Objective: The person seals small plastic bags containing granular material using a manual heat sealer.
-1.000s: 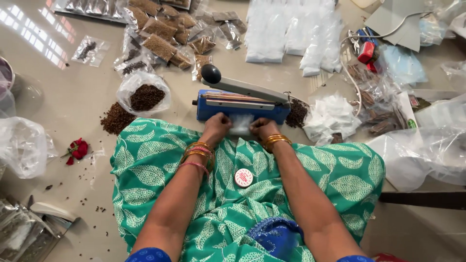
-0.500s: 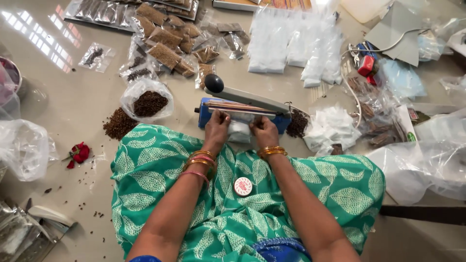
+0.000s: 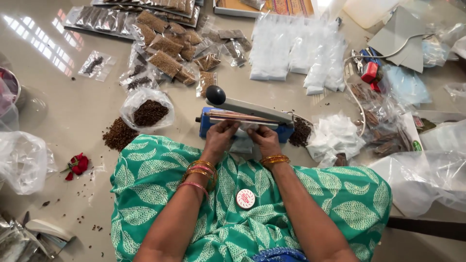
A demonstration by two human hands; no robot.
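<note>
Right now my left hand (image 3: 219, 138) and right hand (image 3: 264, 139) pinch a small clear pouch (image 3: 242, 140), fingers clamped on its top edge, feeding it into the blue heat sealer (image 3: 245, 119) on the floor, just past my green-clad knees, its arm raised.

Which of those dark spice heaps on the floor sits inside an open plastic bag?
The heap in the open clear bag, left of the blue sealer. The loose pile beside it and the pile by the sealer's right end lie bare.
</note>
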